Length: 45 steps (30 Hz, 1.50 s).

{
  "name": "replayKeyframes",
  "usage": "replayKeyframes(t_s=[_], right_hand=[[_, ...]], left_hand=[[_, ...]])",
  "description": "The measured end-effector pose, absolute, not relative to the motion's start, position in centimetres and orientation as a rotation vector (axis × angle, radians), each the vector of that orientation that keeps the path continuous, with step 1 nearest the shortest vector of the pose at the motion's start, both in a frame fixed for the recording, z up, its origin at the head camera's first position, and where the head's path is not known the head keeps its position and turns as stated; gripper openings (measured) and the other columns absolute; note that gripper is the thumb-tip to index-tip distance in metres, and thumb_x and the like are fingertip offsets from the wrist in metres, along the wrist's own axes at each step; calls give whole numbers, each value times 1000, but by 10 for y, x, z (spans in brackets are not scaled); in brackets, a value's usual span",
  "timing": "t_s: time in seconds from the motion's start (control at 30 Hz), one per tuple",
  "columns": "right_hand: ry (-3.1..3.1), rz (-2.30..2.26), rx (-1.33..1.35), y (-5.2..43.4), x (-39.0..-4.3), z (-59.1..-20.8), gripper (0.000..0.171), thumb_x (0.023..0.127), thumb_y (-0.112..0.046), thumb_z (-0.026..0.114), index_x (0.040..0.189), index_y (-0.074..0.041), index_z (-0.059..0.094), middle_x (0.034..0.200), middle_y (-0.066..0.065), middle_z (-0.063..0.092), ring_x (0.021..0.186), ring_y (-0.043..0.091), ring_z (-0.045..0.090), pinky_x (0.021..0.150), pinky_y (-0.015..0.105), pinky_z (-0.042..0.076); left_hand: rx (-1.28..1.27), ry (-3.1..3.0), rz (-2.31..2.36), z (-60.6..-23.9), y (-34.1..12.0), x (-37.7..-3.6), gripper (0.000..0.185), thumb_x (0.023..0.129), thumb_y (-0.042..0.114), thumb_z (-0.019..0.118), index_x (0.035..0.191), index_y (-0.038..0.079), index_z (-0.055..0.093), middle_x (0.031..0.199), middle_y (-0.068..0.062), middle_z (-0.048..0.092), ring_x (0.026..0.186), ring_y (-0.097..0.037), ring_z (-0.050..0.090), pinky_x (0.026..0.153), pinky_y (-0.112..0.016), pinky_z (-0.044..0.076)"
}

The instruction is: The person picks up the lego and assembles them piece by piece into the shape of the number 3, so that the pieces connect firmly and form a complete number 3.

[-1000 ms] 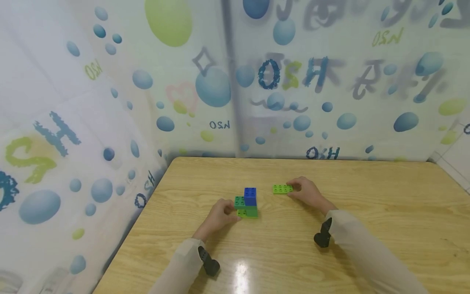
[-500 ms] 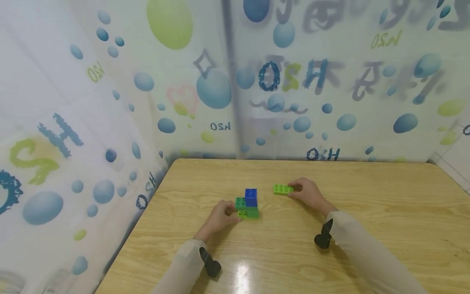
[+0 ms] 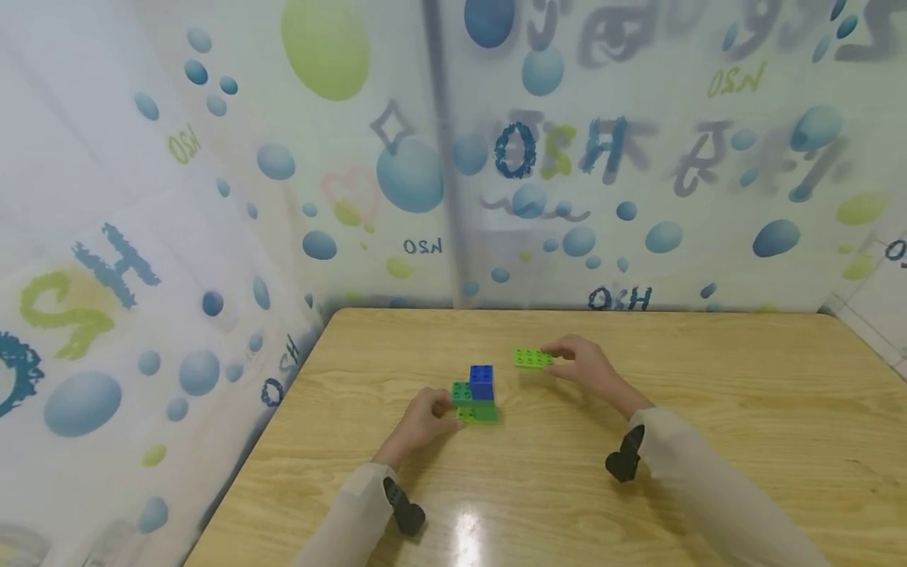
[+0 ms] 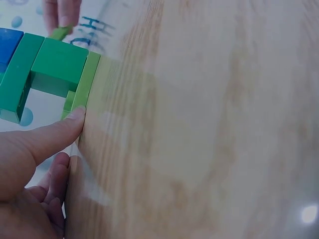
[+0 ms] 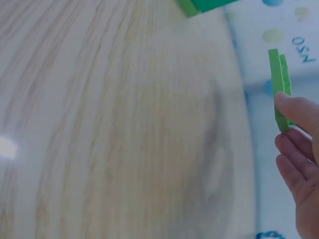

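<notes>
Since the earlier frames, the light green flat brick (image 3: 533,358) has been lifted off the table (image 3: 708,441) and carried slightly leftward, toward the block stack (image 3: 478,395); the stack and the hand beside it are unchanged.

At the left, the left hand (image 3: 425,417) is rested on the table against the stack. Its fingers are curled, and in the left wrist view a fingertip (image 4: 75,118) is seen pressed against the light green base plate (image 4: 83,89) at the stack's bottom edge. A full grasp is not shown; only touching contact is confirmed. The stack is made up of a blue brick (image 3: 482,381) on top, dark green bricks (image 3: 463,390) below it, and the base plate.

To the right, the flat brick is pinched at its right end by the right hand (image 3: 584,366), with its studs up. In the right wrist view the brick (image 5: 280,84) is seen edge-on above the fingertips (image 5: 291,107), clear of the table surface. It is held near the stack, to the stack's right and farther from the person, not touching it.
</notes>
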State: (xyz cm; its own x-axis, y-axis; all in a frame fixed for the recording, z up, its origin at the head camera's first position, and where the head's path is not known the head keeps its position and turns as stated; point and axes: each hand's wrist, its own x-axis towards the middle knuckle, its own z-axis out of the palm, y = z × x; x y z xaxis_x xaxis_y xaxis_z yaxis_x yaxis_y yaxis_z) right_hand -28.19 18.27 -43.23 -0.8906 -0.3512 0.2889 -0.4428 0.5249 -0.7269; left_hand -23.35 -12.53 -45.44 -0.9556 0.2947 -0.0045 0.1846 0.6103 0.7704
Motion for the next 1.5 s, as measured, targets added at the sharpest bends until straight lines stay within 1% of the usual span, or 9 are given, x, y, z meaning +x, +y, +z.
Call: replayKeyframes(t_s=[0.23, 0.4, 0.6, 0.77, 0.87, 1.03, 1.17, 1.37, 1.5], right_hand=[[-2579, 1315, 772, 170, -274, -416, 33, 81, -15, 71, 109, 0, 64, 102, 11, 61, 95, 31, 57, 84, 45, 46], [-2532, 1318, 797, 160, -267, -404, 32, 81, -18, 71, 109, -3, 65, 101, 8, 61, 94, 26, 58, 83, 45, 46], [-2471, 1344, 839, 148, -259, -392, 30, 81, -19, 71, 108, -7, 66, 98, 3, 61, 92, 23, 58, 81, 39, 48], [-2455, 1364, 878, 137, -252, -384, 32, 80, -21, 72, 108, -7, 66, 98, 2, 61, 91, 20, 58, 80, 37, 48], [-2444, 1368, 895, 130, -250, -383, 32, 79, -21, 73, 108, -8, 66, 98, 1, 61, 90, 18, 58, 80, 35, 49], [-2431, 1378, 932, 121, -246, -381, 30, 78, -20, 74, 105, -9, 67, 96, -1, 60, 89, 20, 58, 79, 36, 49], [-2422, 1365, 962, 114, -245, -381, 29, 78, -19, 74, 104, -8, 67, 96, -1, 61, 88, 19, 58, 78, 32, 49], [-2397, 1324, 1025, 105, -246, -384, 30, 78, -18, 74, 105, -7, 67, 96, 0, 61, 88, 23, 58, 78, 31, 49], [-2386, 1335, 1055, 101, -246, -386, 30, 78, -17, 73, 105, -5, 66, 96, 1, 60, 87, 22, 57, 78, 31, 49]], left_hand=[[408, 2689, 1286, -455, -126, -233, 26, 75, 11, 75, 98, 3, 64, 94, -8, 51, 87, -21, 48, 76, -37, 42], [395, 2686, 1282, -453, -126, -232, 28, 75, 11, 75, 99, 2, 64, 95, -8, 51, 87, -22, 48, 77, -38, 42], [386, 2686, 1277, -453, -125, -233, 30, 75, 12, 75, 101, 1, 62, 95, -8, 51, 88, -22, 48, 77, -38, 43], [390, 2678, 1284, -454, -126, -234, 29, 76, 13, 75, 99, 2, 63, 95, -8, 50, 87, -21, 48, 77, -37, 42], [400, 2675, 1292, -456, -127, -235, 26, 76, 13, 75, 97, 3, 64, 94, -7, 51, 86, -20, 47, 75, -35, 42], [428, 2673, 1300, -457, -127, -236, 26, 75, 12, 75, 97, 2, 64, 93, -7, 51, 86, -20, 47, 75, -35, 42], [433, 2671, 1301, -457, -127, -236, 25, 75, 12, 75, 97, 3, 65, 93, -7, 51, 86, -20, 48, 76, -36, 42], [432, 2680, 1300, -457, -127, -235, 23, 75, 10, 75, 95, 5, 65, 93, -6, 50, 86, -20, 47, 76, -36, 42], [450, 2685, 1301, -456, -127, -235, 23, 75, 11, 75, 95, 6, 66, 92, -5, 50, 86, -19, 47, 76, -36, 42]])
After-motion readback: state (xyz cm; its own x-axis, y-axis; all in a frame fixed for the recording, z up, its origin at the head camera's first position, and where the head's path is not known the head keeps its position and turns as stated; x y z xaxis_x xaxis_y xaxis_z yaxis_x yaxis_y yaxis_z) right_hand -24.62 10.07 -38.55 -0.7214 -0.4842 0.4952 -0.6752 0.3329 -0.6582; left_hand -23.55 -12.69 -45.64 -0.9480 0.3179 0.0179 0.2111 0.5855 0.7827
